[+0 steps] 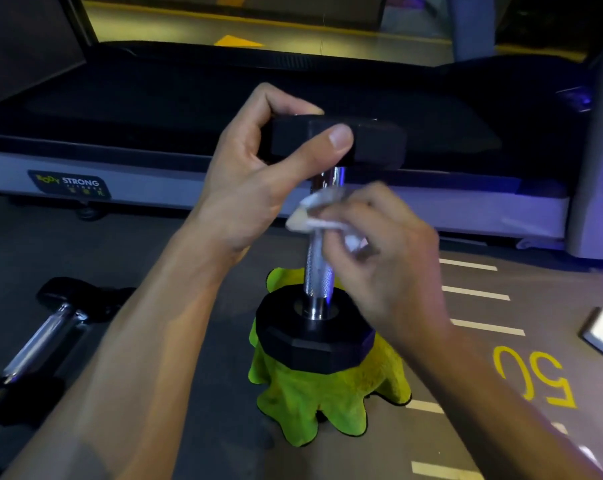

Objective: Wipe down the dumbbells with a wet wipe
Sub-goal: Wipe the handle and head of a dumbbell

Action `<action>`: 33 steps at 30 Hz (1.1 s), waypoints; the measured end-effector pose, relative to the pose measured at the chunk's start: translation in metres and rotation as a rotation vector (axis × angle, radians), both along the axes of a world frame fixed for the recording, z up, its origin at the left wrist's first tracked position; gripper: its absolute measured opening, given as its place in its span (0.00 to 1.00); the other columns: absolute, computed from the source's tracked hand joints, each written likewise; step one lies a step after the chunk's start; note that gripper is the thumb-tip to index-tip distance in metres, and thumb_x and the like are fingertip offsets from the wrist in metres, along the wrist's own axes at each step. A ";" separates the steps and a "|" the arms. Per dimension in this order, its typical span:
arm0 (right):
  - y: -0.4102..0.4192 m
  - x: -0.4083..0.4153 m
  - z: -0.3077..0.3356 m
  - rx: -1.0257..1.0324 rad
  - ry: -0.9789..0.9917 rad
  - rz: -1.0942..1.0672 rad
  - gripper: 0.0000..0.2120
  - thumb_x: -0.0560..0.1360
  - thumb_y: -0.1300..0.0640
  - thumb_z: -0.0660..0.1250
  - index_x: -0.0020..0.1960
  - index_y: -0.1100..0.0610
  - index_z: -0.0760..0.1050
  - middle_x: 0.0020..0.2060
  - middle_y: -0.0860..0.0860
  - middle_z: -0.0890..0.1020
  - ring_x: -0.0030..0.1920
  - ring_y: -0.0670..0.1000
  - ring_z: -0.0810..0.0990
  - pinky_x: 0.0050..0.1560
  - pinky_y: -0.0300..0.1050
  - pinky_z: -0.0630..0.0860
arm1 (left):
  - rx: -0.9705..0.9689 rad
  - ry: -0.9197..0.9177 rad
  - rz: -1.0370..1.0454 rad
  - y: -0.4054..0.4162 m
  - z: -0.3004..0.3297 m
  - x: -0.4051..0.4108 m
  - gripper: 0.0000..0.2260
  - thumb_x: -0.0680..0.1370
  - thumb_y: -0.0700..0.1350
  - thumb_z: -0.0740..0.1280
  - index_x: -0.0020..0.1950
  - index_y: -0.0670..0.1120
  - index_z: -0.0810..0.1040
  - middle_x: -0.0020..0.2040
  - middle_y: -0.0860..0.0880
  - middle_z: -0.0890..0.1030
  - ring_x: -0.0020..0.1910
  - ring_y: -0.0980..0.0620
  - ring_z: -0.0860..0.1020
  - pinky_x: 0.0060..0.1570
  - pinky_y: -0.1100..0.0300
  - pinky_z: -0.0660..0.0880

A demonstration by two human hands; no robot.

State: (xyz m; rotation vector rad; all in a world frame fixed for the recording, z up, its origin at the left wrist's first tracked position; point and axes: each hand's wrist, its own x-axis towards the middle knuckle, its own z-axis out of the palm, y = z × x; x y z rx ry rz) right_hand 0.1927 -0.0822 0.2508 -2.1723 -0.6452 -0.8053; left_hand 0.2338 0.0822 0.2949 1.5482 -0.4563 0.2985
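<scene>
A grey treadmill deck with a black belt (293,98) spans the background. On the floor a crumpled lime-green microfibre cloth (328,393) carries the upright black-headed dumbbell with a knurled chrome handle (319,278). A second black-and-chrome dumbbell (47,334) lies well apart, at left. The left hand (251,174) grips the top head, steadying it. The right hand (383,251) pinches a bunched white wet wipe (314,216) against the handle: the handle-wiping step. Next, probably, rubbing round the shaft, then the heads.
</scene>
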 end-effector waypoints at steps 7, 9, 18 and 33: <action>-0.008 -0.009 -0.001 -0.058 0.095 0.063 0.16 0.76 0.64 0.73 0.52 0.42 0.83 0.46 0.39 0.77 0.42 0.30 0.74 0.45 0.23 0.66 | 0.003 0.006 0.015 -0.001 -0.001 0.000 0.12 0.75 0.53 0.76 0.50 0.52 0.76 0.48 0.53 0.80 0.50 0.56 0.78 0.56 0.57 0.75; -0.004 0.003 0.007 -0.015 0.010 -0.040 0.10 0.79 0.63 0.72 0.56 0.52 0.86 0.47 0.44 0.76 0.43 0.36 0.74 0.46 0.25 0.66 | 0.003 0.005 0.011 -0.001 0.001 0.000 0.12 0.75 0.52 0.76 0.51 0.51 0.76 0.47 0.54 0.80 0.49 0.57 0.79 0.55 0.58 0.76; -0.003 -0.014 -0.015 -0.105 0.085 -0.035 0.25 0.81 0.66 0.65 0.78 0.62 0.68 0.71 0.56 0.69 0.70 0.57 0.72 0.70 0.49 0.71 | -0.006 0.000 0.012 -0.004 0.001 0.000 0.13 0.75 0.51 0.75 0.52 0.48 0.75 0.47 0.52 0.81 0.49 0.54 0.80 0.54 0.56 0.78; 0.005 -0.015 -0.011 -0.176 0.095 -0.042 0.22 0.79 0.62 0.69 0.73 0.59 0.74 0.66 0.53 0.73 0.64 0.55 0.74 0.64 0.42 0.71 | -0.043 0.043 0.036 0.009 -0.003 0.002 0.11 0.75 0.53 0.74 0.51 0.52 0.76 0.47 0.58 0.82 0.49 0.57 0.80 0.52 0.59 0.78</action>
